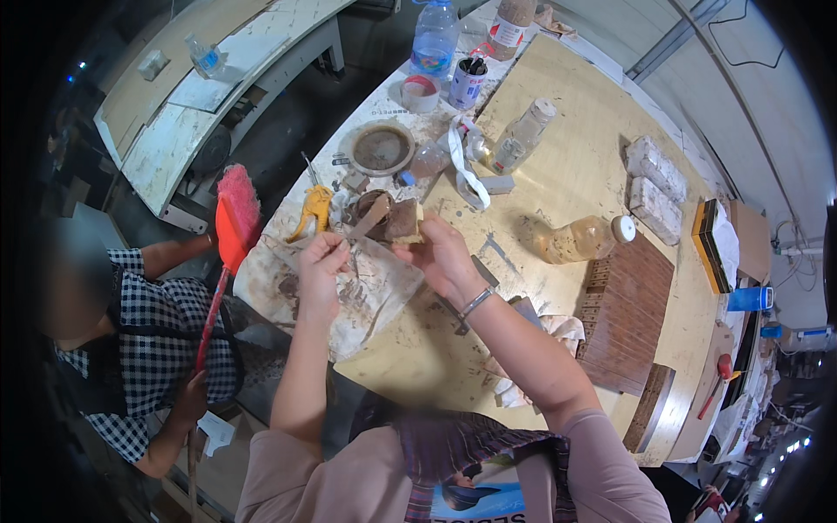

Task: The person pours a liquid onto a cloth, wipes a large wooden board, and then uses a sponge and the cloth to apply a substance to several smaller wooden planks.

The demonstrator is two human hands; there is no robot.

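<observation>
My left hand point(323, 261) pinches a thin, flat brownish strip point(370, 216), like a scraper blade, which slants up to the right. My right hand point(443, 251) grips a small dark brown block with a pale edge point(404, 221). The strip's far end reaches close to the block; whether they touch I cannot tell. Behind it sits a dark brown rounded thing point(359, 202), partly hidden. Below both hands lies a stained whitish cloth point(366, 301). A yellow-handled tool point(315, 207) rests just beyond my left hand, and a round dish of dark material point(382, 150) stands farther off.
Bottles stand around, including one of yellowish liquid point(580, 240) and a clear one point(521, 138). A stack of brown wooden strips point(629, 314) and white blocks point(656, 190) lie to the right. At left, a person point(166, 322) holds a long-handled red brush point(234, 228).
</observation>
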